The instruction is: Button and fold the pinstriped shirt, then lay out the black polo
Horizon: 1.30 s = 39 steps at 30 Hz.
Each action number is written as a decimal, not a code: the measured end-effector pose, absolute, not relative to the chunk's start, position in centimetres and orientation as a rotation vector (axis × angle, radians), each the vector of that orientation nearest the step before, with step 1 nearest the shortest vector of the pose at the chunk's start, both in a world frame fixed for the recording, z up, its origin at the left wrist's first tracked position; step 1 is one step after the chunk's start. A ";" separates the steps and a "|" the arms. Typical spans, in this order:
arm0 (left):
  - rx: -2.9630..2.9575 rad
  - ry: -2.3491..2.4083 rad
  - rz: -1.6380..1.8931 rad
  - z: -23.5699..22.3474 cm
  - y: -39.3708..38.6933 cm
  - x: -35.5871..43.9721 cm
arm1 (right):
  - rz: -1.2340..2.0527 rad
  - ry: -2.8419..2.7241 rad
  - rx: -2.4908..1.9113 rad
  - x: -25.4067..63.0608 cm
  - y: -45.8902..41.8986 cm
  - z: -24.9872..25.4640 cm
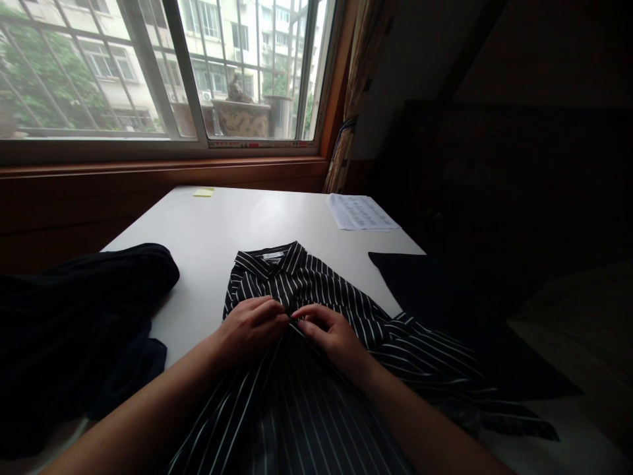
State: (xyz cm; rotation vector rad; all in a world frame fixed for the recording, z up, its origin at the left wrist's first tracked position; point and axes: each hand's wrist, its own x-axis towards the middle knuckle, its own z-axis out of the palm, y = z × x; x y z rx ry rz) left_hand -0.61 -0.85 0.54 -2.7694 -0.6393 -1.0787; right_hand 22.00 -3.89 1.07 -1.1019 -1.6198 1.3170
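Observation:
A black shirt with white stripes (316, 280) lies face up on the white table, its collar (270, 258) toward the window. The collar is closed at the front, and below my hands the two front edges spread apart. My left hand (257, 321) has its fingers curled onto the front edge at chest height. Close beside it, my right hand (329, 333) pinches the opposite edge between thumb and forefinger. The fingertips of both hands nearly meet at the placket; any button there is hidden. One sleeve (435, 356) stretches out to the right.
Dark folded clothing (89, 316) is heaped on the left of the white table (247, 214). Flat dark cloth (445, 310) lies on the right. Printed sheets (363, 212) and a yellow sticky note (203, 192) rest near the far edge, below a barred window (237, 72).

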 end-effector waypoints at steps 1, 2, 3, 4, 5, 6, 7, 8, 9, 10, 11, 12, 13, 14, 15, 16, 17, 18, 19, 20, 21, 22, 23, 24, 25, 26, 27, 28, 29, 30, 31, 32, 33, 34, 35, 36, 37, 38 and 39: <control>-2.766 -0.641 -1.080 0.5 -0.8 -0.6 | 1.317 -1.622 -1.102 22.0 -3.9 1.1; -2.760 -0.639 -1.083 0.6 -0.8 -0.6 | 1.314 -1.624 -1.103 22.0 -3.9 1.1; -2.757 -0.635 -1.084 0.6 -0.8 -0.6 | 1.308 -1.629 -1.103 22.0 -3.9 1.1; -2.752 -0.627 -1.089 0.6 -0.8 -0.6 | 1.300 -1.635 -1.105 22.0 -3.9 1.1; -2.750 -0.620 -1.094 0.6 -0.8 -0.6 | 1.293 -1.639 -1.107 22.0 -3.9 1.1; -2.748 -0.613 -1.101 0.6 -0.8 -0.6 | 1.289 -1.643 -1.110 22.0 -3.9 1.1; -2.747 -0.609 -1.109 0.6 -0.8 -0.6 | 1.284 -1.646 -1.114 22.0 -3.9 1.1; -2.746 -0.609 -1.113 0.6 -0.8 -0.6 | 1.276 -1.649 -1.119 22.0 -3.9 1.1; -2.743 -0.608 -1.116 0.6 -0.8 -0.6 | 1.267 -1.653 -1.123 22.0 -3.9 1.1; -2.739 -0.607 -1.122 0.6 -0.9 -0.6 | 1.257 -1.656 -1.127 22.0 -3.9 1.0; -2.737 -0.609 -1.123 0.7 -0.9 -0.6 | 1.249 -1.661 -1.130 22.1 -3.9 1.0; -2.735 -0.609 -1.124 0.7 -0.9 -0.6 | 1.241 -1.664 -1.131 22.1 -3.9 1.0; -2.732 -0.608 -1.123 0.7 -0.9 -0.6 | 1.236 -1.668 -1.132 22.1 -3.9 1.0; -2.730 -0.608 -1.121 0.7 -0.9 -0.6 | 1.233 -1.672 -1.131 22.1 -3.9 1.0; -2.727 -0.608 -1.118 0.6 -0.9 -0.6 | 1.230 -1.675 -1.130 22.1 -3.9 1.0; -2.724 -0.612 -1.113 0.7 -0.9 -0.6 | 1.225 -1.679 -1.127 22.1 -3.9 1.0; -2.717 -0.615 -1.112 0.7 -0.9 -0.6 | 1.220 -1.685 -1.123 22.0 -3.9 1.0; -2.707 -0.619 -1.117 0.7 -0.9 -0.6 | 1.214 -1.695 -1.121 22.0 -3.9 1.1; -2.698 -0.625 -1.124 0.7 -0.9 -0.6 | 1.205 -1.709 -1.122 22.0 -3.9 1.2; -2.692 -0.632 -1.129 0.7 -1.0 -0.6 | 1.191 -1.727 -1.123 22.0 -3.9 1.3; -2.688 -0.636 -1.132 0.7 -1.0 -0.6 | 1.176 -1.745 -1.125 22.0 -3.9 1.4; -2.689 -0.640 -1.133 0.7 -0.9 -0.6 | 1.162 -1.760 -1.126 22.0 -3.9 1.5; -2.693 -0.639 -1.131 0.7 -0.9 -0.6 | 1.152 -1.769 -1.128 22.0 -3.9 1.6; -2.698 -0.639 -1.126 0.7 -0.9 -0.6 | 1.145 -1.774 -1.129 21.9 -3.9 1.7; -2.703 -0.637 -1.121 0.7 -0.9 -0.6 | 1.142 -1.776 -1.130 21.9 -3.9 1.7; -2.704 -0.638 -1.117 0.6 -0.9 -0.6 | 1.140 -1.776 -1.131 21.9 -3.9 1.7; -2.706 -0.639 -1.115 0.5 -0.9 -0.7 | 1.142 -1.776 -1.133 21.9 -3.9 1.7; -2.708 -0.643 -1.112 0.5 -0.9 -0.7 | 1.148 -1.773 -1.135 22.0 -3.9 1.7; -2.711 -0.643 -1.112 0.4 -0.8 -0.7 | 1.155 -1.767 -1.136 22.0 -3.9 1.6; -2.715 -0.644 -1.114 0.4 -0.8 -0.8 | 1.166 -1.759 -1.137 22.0 -3.9 1.6; -2.719 -0.641 -1.117 0.3 -0.8 -0.8 | 1.174 -1.750 -1.140 22.0 -3.9 1.5; -2.721 -0.639 -1.120 0.3 -0.8 -0.8 | 1.178 -1.742 -1.145 22.0 -3.9 1.3; -2.725 -0.637 -1.121 0.3 -0.8 -0.8 | 1.180 -1.736 -1.147 22.0 -3.9 1.2; -2.729 -0.637 -1.120 0.3 -0.8 -0.9 | 1.179 -1.731 -1.148 22.0 -3.9 1.1; -2.734 -0.636 -1.118 0.3 -0.8 -0.9 | 1.180 -1.730 -1.147 22.0 -3.9 1.1; -2.736 -0.634 -1.118 0.3 -0.8 -0.9 | 1.182 -1.730 -1.143 22.0 -3.9 1.0; -2.737 -0.632 -1.118 0.3 -0.8 -0.9 | 1.187 -1.730 -1.137 22.0 -3.9 0.9; -2.738 -0.631 -1.118 0.3 -0.8 -0.9 | 1.194 -1.730 -1.132 22.0 -3.9 0.9; -2.739 -0.627 -1.119 0.3 -0.8 -0.9 | 1.198 -1.730 -1.128 22.0 -3.9 0.9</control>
